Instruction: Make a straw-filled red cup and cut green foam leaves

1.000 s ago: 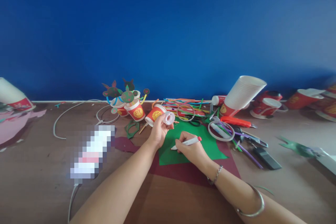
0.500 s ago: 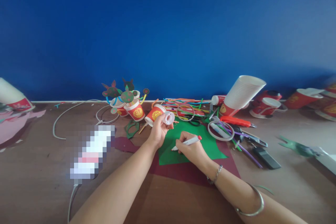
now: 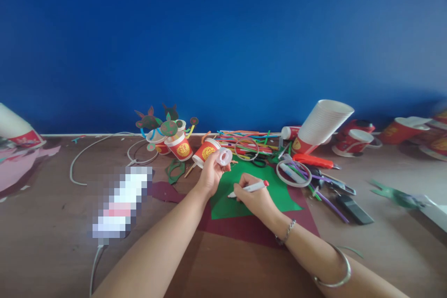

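My left hand (image 3: 210, 174) is closed around a small whitish ring, seemingly a roll of tape (image 3: 224, 157), held above the far left part of a green paper sheet (image 3: 279, 195). Between the fingers of my right hand (image 3: 254, 195) is a white marker with a red end (image 3: 254, 186), its tip pointing left at the green sheet. Whether the tip touches the paper I cannot tell. Under the green sheet lies a larger dark red sheet (image 3: 244, 233). A red and white paper cup (image 3: 206, 151) rests tilted just beyond my left hand.
Cups with paper animal heads (image 3: 169, 126) stand at the back left. Behind the sheets lie several coloured sticks (image 3: 244, 137). To the right are a cup stack (image 3: 321, 123), an orange utility knife (image 3: 312, 161) and green-handled pliers (image 3: 394, 194). A blurred-out phone (image 3: 124, 205) lies left.
The marker tip has shifted very slightly up within my right hand's writing pose. My left hand and the ring in it look the same.
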A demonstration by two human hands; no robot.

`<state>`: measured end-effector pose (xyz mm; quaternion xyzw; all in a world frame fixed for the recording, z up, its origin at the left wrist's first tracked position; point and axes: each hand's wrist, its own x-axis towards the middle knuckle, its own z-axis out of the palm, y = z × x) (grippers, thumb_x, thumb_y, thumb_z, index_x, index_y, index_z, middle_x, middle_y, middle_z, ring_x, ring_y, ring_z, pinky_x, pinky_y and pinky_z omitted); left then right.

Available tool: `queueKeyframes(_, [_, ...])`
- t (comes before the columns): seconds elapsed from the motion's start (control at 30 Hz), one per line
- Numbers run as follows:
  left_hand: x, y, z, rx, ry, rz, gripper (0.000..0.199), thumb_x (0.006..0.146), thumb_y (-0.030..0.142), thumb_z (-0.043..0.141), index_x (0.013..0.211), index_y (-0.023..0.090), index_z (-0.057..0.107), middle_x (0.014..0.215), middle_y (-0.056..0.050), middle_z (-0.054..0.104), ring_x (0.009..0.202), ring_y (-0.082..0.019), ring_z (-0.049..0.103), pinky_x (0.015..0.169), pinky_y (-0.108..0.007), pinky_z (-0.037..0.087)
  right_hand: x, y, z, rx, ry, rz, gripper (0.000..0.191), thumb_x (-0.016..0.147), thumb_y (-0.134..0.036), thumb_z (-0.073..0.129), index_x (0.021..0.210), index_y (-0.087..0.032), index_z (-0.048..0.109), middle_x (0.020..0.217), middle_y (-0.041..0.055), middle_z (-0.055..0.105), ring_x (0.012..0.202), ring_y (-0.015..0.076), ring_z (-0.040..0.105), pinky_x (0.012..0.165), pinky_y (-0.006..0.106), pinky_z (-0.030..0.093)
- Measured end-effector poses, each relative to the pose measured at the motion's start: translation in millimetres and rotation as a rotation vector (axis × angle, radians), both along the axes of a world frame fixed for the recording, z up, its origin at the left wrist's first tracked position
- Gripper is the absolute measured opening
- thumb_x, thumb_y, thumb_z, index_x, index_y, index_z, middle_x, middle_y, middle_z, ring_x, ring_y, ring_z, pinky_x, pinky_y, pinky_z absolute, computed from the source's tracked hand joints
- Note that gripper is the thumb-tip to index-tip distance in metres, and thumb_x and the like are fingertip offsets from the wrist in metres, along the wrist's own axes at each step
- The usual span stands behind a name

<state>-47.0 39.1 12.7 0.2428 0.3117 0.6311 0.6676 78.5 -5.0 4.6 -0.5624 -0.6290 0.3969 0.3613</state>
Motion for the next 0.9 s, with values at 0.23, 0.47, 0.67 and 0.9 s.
queueKeyframes(0.23, [0.2,0.3,0.9,-0.010,0.002,0.000,0.024,0.069,0.035,0.058,0.077,0.013,0.060,0.067,-0.002,0.058,0.052,-0.010,0.050,0.050,-0.023,0.040,0.4,0.1,1.6,0.006,0.032,-0.021,0.021,0.071,-0.029,0.053,0.055,-0.020,0.042,0.048,-0.0023,0.055,0.042,0.0100,0.042,0.041,0.021,0.029])
queueKeyframes(0.47, [0.1,-1.3,3.8,0.001,0.006,-0.008,0.023,0.069,0.035,0.058,0.075,0.013,0.060,0.064,-0.002,0.057,0.051,-0.010,0.050,0.050,-0.023,0.040,1.3,-5.2,6.6,-0.005,0.193,0.100,0.018,0.075,-0.026,0.052,0.061,-0.020,0.042,0.046,-0.0067,0.044,0.041,0.0074,0.035,0.039,0.019,0.026])
queueKeyframes(0.67, [-0.4,-0.9,3.6,-0.024,-0.003,0.008,0.025,0.068,0.035,0.059,0.079,0.012,0.060,0.068,-0.002,0.059,0.052,-0.011,0.051,0.050,-0.023,0.041,-0.6,-8.1,6.3,-0.032,0.082,0.200,0.018,0.073,-0.027,0.056,0.060,-0.019,0.047,0.055,-0.0030,0.058,0.045,0.0082,0.043,0.042,0.019,0.031])
queueKeyframes(0.9, [-3.6,3.2,2.3,-0.025,-0.035,0.033,0.027,0.068,0.036,0.058,0.080,0.012,0.060,0.065,-0.001,0.058,0.051,-0.010,0.050,0.048,-0.022,0.039,-0.7,-7.6,3.8,-0.044,0.054,0.212,0.017,0.074,-0.028,0.056,0.062,-0.019,0.049,0.056,-0.0017,0.061,0.046,0.0090,0.046,0.042,0.019,0.031])
